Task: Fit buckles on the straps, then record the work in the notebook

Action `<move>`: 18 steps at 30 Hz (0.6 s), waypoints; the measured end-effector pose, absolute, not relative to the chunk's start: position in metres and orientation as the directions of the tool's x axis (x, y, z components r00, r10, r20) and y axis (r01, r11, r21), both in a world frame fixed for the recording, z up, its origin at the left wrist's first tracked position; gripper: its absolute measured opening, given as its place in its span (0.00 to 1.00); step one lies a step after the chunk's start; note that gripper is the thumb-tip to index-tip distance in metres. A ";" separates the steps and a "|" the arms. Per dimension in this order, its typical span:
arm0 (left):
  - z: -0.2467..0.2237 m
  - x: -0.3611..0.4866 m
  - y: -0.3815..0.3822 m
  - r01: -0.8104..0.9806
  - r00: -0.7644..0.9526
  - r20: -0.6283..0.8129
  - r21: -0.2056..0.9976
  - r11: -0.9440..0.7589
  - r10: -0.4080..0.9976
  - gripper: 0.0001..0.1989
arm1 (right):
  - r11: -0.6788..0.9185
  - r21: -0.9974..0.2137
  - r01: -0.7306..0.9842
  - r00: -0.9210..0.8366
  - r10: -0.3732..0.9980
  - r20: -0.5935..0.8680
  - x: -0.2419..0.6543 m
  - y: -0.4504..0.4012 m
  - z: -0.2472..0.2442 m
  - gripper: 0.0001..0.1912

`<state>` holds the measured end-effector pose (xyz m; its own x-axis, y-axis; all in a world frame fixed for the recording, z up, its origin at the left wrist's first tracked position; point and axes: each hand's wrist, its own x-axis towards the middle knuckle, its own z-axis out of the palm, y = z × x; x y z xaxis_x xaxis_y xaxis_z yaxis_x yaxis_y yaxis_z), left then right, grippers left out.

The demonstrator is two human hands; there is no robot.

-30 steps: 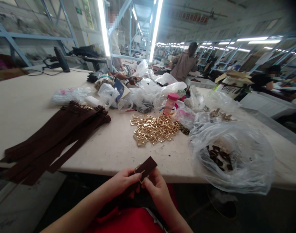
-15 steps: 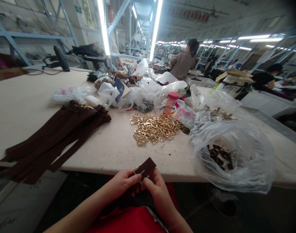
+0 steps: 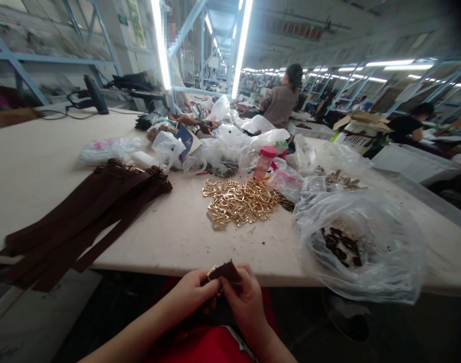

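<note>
At the table's front edge, above my lap, my left hand (image 3: 194, 291) is closed on a gold metal buckle (image 3: 211, 273) with a dark brown strap (image 3: 229, 273) at it. My right hand (image 3: 246, 297) pinches the strap's end between thumb and fingers, its thumb close to the buckle. The end looks bent and tilted. My fingers hide part of the buckle and the lower strap. Beyond my hands lies a pile of gold buckles (image 3: 240, 202). To the left, a bundle of brown straps (image 3: 71, 217) with gold buckles at its far end hangs over the table edge.
On the right, an open clear plastic bag (image 3: 392, 252) holds small dark brown pieces (image 3: 341, 244). A pink-lidded bottle (image 3: 264, 164) stands behind the buckles, before heaped plastic bags (image 3: 230, 141). A dark cylindrical bottle (image 3: 96, 95) is at back left. Other people (image 3: 281, 101) are farther off.
The strap end, flat and raised before, is now lower and bent between my hands. My right fingers have closed in over it. The view has shifted slightly.
</note>
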<state>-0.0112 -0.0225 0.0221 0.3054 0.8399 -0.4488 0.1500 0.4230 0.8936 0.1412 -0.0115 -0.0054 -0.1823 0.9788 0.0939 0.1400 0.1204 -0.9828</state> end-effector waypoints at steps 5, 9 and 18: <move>0.037 -0.010 -0.025 0.224 0.341 -0.345 0.933 0.281 0.874 0.17 | -0.277 -0.925 -0.259 -0.284 0.937 -0.201 0.137 -0.003 -0.008 0.13; 0.040 -0.012 -0.017 0.260 0.328 -0.376 0.918 0.299 0.867 0.19 | -0.161 -0.965 -0.208 -0.192 0.974 -0.121 0.135 0.000 -0.005 0.11; 0.013 -0.015 0.014 0.223 0.338 -0.466 0.884 0.411 0.818 0.23 | -0.050 -0.996 -0.076 -0.127 0.991 -0.040 0.133 0.010 -0.010 0.08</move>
<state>-0.0151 0.0136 0.0134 0.3377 0.8180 -0.4656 0.2226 0.4112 0.8839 0.1325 0.0105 -0.0096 -0.1265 0.9912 -0.0401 -0.0756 -0.0499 -0.9959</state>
